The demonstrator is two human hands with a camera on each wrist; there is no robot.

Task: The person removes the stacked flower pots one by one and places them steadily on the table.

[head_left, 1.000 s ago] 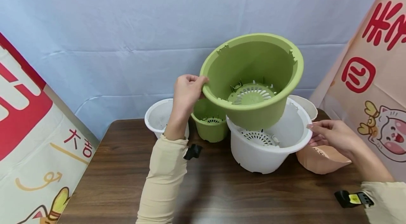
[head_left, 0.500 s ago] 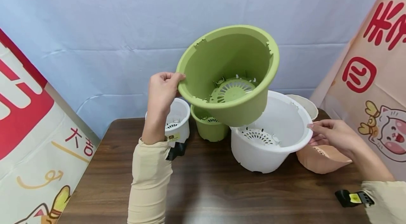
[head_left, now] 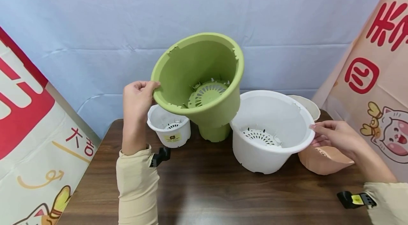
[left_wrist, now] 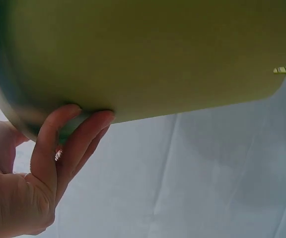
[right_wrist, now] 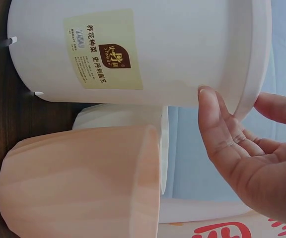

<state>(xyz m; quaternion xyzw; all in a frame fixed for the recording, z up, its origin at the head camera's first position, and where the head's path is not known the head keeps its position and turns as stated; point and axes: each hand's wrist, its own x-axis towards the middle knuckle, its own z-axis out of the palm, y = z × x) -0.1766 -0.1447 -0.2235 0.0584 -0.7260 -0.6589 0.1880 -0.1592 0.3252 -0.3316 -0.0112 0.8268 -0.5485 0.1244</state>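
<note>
My left hand pinches the left rim of a large green flowerpot, thumb over the rim and fingers under it. The pot hangs tilted above the table, its slotted bottom showing inside. In the left wrist view the fingertips press the outer wall of the green flowerpot. My right hand pinches the right rim of a large white flowerpot, which stands upright on the table. The right wrist view shows a label on the side of the white flowerpot.
A small white pot and a small green pot, partly hidden by the large green one, stand at the back. Right of the large white pot are a peach pot and a cream pot. All rest on the wooden table.
My left hand has carried the large green flowerpot leftward from above the large white flowerpot, over the small green pot. My right hand and the white flowerpot have stayed in place.
</note>
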